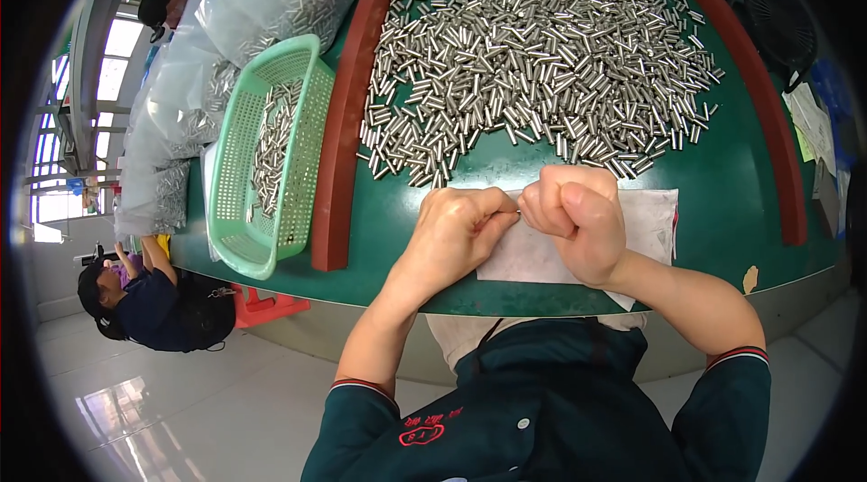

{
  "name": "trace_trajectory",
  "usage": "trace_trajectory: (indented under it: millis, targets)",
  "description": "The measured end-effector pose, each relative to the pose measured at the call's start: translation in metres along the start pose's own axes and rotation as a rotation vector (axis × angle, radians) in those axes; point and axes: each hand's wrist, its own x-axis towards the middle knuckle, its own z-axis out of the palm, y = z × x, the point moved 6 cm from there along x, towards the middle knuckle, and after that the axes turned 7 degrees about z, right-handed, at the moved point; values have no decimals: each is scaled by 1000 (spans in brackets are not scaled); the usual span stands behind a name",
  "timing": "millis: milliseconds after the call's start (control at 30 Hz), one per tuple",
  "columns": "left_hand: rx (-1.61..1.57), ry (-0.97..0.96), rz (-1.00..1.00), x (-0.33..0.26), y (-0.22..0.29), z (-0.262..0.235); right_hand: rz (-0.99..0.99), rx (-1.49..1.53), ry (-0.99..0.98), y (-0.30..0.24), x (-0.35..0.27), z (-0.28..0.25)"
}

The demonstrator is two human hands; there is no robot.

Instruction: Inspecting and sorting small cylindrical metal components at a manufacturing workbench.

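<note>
Over a whitish cloth point(646, 220) at the near edge of the green table, my two hands almost meet. My left hand point(453, 234) is closed in a pinch, thumb against bent forefinger. Curled like a fist, my right hand point(580, 222) has its thumb folded over the fingers. A tiny bright spot shows between the fingertips; what they hold is too small and covered to make out. Just beyond lies a wide, loose pile of short shiny metal pins point(551, 53), its nearest pins close to my knuckles.
Reddish-brown rails point(336, 184) border the pile at left, back and right. Left of them stands a pale green plastic basket point(302, 152) with more pins. Clear bags point(271, 8) of metal parts line the far left. A black fan point(778, 26) is at right; a co-worker point(158, 301) sits left.
</note>
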Motion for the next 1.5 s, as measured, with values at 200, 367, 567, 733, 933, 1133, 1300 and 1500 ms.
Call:
trace_trajectory:
  millis: [200, 367, 567, 733, 933, 1133, 1300, 1500]
  targets:
    - [4, -25, -38, 1, -2, 1, 20, 19, 15, 1, 4, 1]
    - [45, -2, 46, 0, 6, -1, 52, 69, 12, 1, 1, -3]
    - [-689, 247, -259, -5, -24, -7, 36, 98, 10, -2, 1, -3]
    - [-1403, 107, -386, -8, -38, 9, 53, 138, 11, -1, 1, -5]
    - [-1504, 48, -440, -6, -36, 9, 37, 128, 4, -2, 2, -5]
    - [-1550, 61, -465, -7, -37, 8, 41, 131, -3, -3, 2, -3]
    - [-1533, 52, -460, -7, -37, 8, 56, 125, 7, -1, 2, -5]
    - [-1356, 247, -294, -5, -40, -9, 36, 111, 14, -2, 2, -4]
